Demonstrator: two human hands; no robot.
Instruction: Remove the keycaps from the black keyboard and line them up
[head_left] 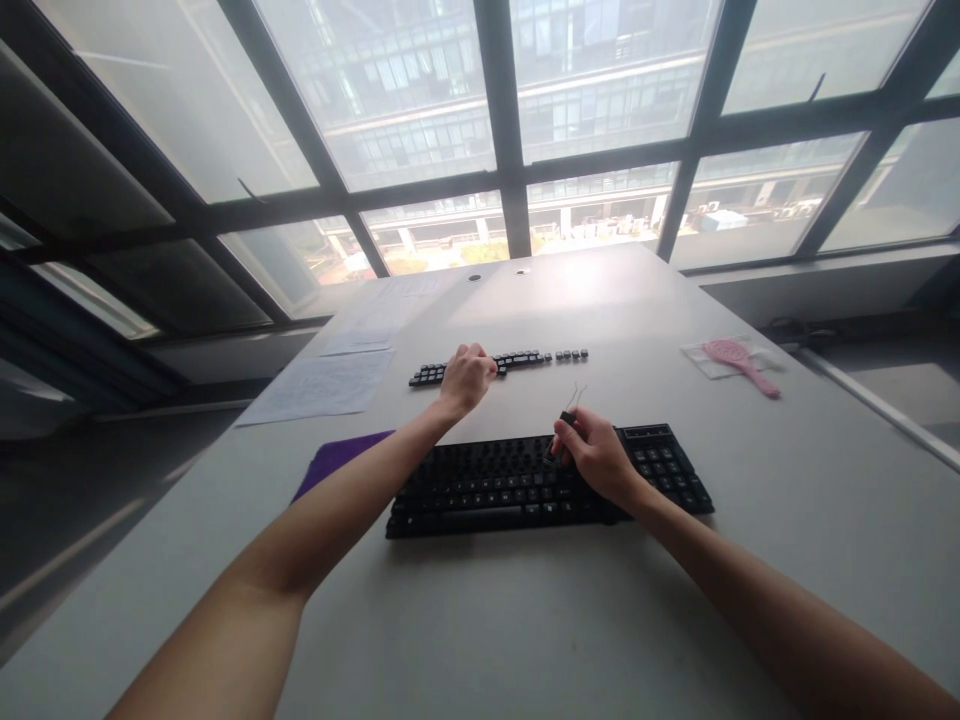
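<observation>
A black keyboard (480, 492) lies across the white desk in front of me, with keycaps gone from its upper rows. Over its right part, my right hand (596, 450) grips a keycap puller (568, 416), a small black handle with two thin wire loops pointing up and away. Beyond the keyboard, my left hand (469, 380) is closed low over rows of loose black keycaps (525, 357). Its fingertips touch or nearly touch the row; whatever they pinch is hidden. More loose keycaps (572, 355) continue the row to the right.
A purple cloth or mat (337, 460) pokes out behind the keyboard's left end. Printed paper sheets (322, 385) lie at the left. On the right, a pink hairbrush (739, 365) rests on a clear plastic bag. Large windows (420, 90) stand behind the desk (600, 290).
</observation>
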